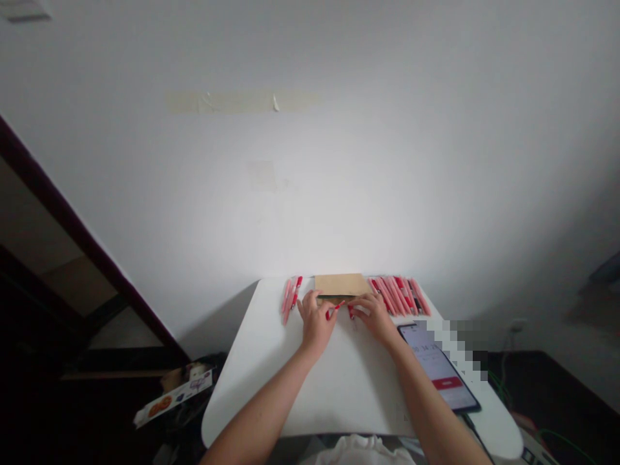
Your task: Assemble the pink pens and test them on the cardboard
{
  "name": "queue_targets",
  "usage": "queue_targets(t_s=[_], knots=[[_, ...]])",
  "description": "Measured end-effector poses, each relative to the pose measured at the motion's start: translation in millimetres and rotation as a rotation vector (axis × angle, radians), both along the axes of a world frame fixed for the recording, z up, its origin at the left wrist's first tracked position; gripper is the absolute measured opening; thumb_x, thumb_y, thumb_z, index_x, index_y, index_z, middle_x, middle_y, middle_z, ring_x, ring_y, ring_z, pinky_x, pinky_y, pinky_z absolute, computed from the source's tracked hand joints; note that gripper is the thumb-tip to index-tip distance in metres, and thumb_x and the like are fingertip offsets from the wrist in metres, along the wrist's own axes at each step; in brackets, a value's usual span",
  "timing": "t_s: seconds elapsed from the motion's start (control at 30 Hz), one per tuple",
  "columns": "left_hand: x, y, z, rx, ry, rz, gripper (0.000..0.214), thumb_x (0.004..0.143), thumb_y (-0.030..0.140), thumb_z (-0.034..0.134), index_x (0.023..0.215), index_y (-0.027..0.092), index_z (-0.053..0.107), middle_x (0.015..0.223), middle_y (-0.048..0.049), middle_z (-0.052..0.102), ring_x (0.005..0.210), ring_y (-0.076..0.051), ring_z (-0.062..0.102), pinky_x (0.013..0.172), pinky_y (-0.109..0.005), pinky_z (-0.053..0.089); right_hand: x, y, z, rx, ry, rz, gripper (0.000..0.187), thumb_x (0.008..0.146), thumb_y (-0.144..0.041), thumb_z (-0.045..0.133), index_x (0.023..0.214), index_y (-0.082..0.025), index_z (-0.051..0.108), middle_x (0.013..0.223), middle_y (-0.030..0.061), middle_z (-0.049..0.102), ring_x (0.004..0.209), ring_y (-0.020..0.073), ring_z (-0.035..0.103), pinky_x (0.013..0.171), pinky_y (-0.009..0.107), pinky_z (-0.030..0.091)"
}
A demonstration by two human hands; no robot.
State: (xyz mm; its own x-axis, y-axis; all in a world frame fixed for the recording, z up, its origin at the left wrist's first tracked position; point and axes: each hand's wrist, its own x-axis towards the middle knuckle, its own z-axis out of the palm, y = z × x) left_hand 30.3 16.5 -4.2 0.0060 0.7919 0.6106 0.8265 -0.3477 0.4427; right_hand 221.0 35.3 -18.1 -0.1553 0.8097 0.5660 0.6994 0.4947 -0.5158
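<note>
My left hand (316,318) is closed in a pinch on a red and white pen (336,309), held just in front of a flat brown cardboard box (341,284). My right hand (374,314) is closed too, pinching a small red piece (351,312) at the pen's right end; it may be the cap. Both hands rest on the white table (271,361), almost touching each other. A few red pens (290,298) lie left of the box. Several more red pens (400,296) lie in a row to its right.
A smartphone (438,365) with a lit screen lies on the table beside my right forearm. The table stands against a white wall. A printed packet (172,397) lies on the dark floor at the left, and cables (542,439) show at the lower right.
</note>
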Motion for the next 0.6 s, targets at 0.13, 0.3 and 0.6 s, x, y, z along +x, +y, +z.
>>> queue_targets(t_s=[0.13,0.3,0.6], knots=[[1.7,-0.7,-0.4,-0.015,0.007,-0.031,0.005,0.078,0.019,0.071,0.08,0.024,0.073,0.129,-0.0083,0.053,0.131,-0.029,0.043,0.112,-0.062,0.029,-0.4,-1.7,2.0,0.002,0.038,-0.044,0.018,0.085,-0.028,0.065,0.098,-0.028,0.076,0.096,0.0069,0.069,0.1,0.0253,0.056,0.091,0.042,0.045],[2.7,-2.3,1.3,-0.017,0.014,-0.044,0.007,0.078,0.019,0.071,0.08,0.025,0.074,0.128,-0.0075,0.054,0.13,-0.029,0.045,0.112,-0.064,0.028,-2.9,-2.2,0.4,0.03,0.021,-0.029,0.017,0.087,-0.03,0.063,0.096,-0.028,0.077,0.094,0.0075,0.069,0.098,0.0245,0.056,0.089,0.041,0.044],[2.8,-0.8,-3.1,-0.022,0.041,-0.052,0.007,0.078,0.02,0.073,0.08,0.027,0.075,0.128,-0.0072,0.055,0.13,-0.03,0.045,0.112,-0.064,0.028,-1.6,2.1,-4.2,0.052,-0.019,-0.026,0.018,0.09,-0.033,0.061,0.089,-0.027,0.078,0.094,0.0075,0.07,0.097,0.0237,0.057,0.089,0.04,0.043]])
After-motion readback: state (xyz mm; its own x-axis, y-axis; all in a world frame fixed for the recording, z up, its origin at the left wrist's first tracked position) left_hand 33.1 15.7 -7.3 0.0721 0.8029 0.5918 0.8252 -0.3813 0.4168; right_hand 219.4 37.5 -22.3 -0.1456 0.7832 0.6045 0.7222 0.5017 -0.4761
